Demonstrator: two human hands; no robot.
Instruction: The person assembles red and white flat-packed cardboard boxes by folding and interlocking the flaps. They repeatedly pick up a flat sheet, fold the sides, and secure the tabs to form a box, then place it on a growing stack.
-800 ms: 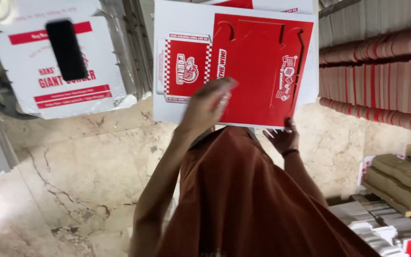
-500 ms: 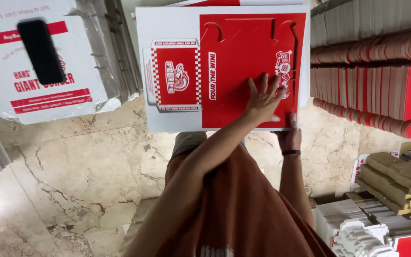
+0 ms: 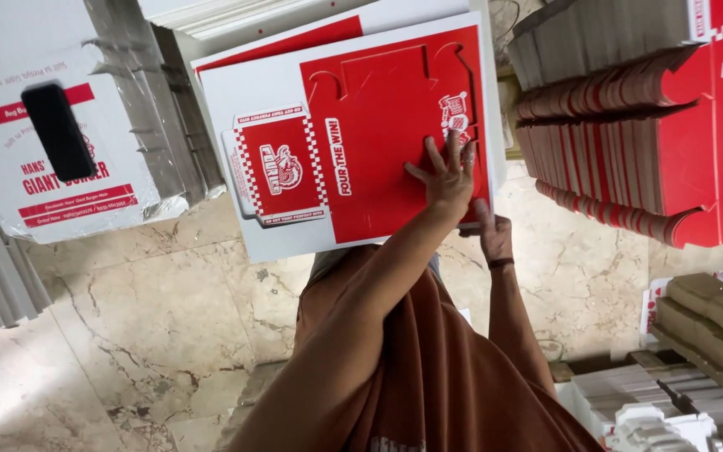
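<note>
Red-and-white flat carton sheet [image 3: 353, 159] sits at 12 o'clock, white box [image 3: 60, 159] at 10. Left hand [image 3: 447, 180] presses flat on it, fingers spread, further right than before; right hand [image 3: 494, 234] grips its lower edge.

Two hands at centre right: left hand [image 3: 448, 180] spread flat on the sheet, right hand [image 3: 493, 236] at its lower edge. One printed red-and-white carton sheet [image 3: 361, 134] on top, upper centre; a second sheet edge [image 3: 278, 43] shows beneath. One white box [image 3: 52, 192] with one black phone [image 3: 58, 131], upper left. Stacked flat cartons [image 3: 621, 142], upper right: too many to count
</note>
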